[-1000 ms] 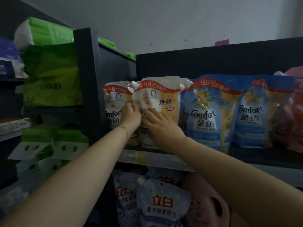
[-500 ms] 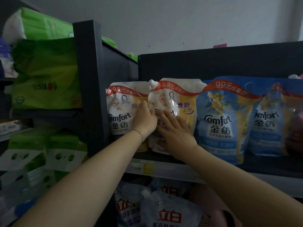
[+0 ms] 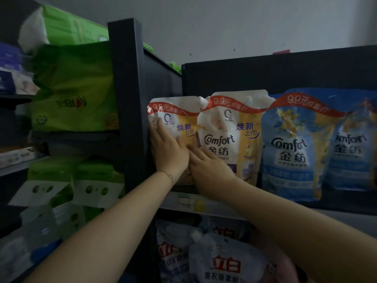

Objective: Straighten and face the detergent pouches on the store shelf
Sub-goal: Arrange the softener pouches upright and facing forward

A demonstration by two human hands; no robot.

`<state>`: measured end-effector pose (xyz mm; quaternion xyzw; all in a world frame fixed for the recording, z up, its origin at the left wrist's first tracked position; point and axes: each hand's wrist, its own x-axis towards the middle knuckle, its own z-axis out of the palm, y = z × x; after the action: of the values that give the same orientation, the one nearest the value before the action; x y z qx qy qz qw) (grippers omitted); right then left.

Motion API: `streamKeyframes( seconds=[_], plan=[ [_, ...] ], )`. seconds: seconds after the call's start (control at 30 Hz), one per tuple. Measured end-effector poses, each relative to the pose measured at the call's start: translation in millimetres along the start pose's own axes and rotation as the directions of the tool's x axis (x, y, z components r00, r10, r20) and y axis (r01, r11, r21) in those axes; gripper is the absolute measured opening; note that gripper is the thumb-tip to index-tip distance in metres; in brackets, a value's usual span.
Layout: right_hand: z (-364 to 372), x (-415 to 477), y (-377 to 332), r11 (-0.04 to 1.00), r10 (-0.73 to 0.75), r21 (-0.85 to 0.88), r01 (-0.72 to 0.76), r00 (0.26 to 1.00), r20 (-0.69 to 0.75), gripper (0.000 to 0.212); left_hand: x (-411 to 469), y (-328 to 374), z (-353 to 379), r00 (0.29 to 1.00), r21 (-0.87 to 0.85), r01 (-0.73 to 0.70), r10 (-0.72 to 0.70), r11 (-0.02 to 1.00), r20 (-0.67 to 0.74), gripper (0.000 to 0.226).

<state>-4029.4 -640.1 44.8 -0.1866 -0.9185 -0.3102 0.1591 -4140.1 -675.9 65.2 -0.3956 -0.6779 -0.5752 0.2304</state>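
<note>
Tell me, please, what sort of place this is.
Probably a shop's laundry aisle: Comfort pouches with 9.9 yuan banners stand in a row on a dark shelf, a label strip lines its front edge, and green packs fill the next bay.

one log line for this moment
left hand: flat on left white pouch | right hand: flat on second white pouch | both upright, labels front
</note>
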Motion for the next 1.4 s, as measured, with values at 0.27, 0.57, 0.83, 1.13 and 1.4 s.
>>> streamKeyframes(
  seconds=[0.27, 0.57, 0.83, 1.13, 1.4],
  plan=[
    [11, 19, -5, 0.992, -0.051, 0.119, 0.045, 0.998, 0.046, 0.064, 23, 5, 13, 0.953, 0.189, 0.184, -0.222, 0.965, 0.206, 0.082],
    [22, 26, -6, 0.986, 0.043, 0.158, -0.057, 0.995, 0.091, 0.07, 46, -8, 36, 0.954, 0.293, 0.036, -0.12, 0.955, 0.273, 0.077],
    [18, 18, -11, 0.988, 0.033, 0.15, -0.034, 0.999, 0.007, 0.065, 43, -19, 35, 0.966, 0.207, 0.001, -0.054, 0.978, 0.254, 0.076],
    [15, -21, 13, 0.995, -0.037, 0.076, 0.067, 0.939, -0.342, 0.033, 22, -30, 25, 0.892, 0.21, -0.383, 0.301, 0.899, 0.338, 0.077],
    [25, -36, 40, 0.921, 0.389, 0.077, -0.382, 0.895, -0.217, 0.099, -11, -16, 25, 0.85, 0.354, -0.417, 0.222, 0.837, 0.478, 0.073]
  ],
)
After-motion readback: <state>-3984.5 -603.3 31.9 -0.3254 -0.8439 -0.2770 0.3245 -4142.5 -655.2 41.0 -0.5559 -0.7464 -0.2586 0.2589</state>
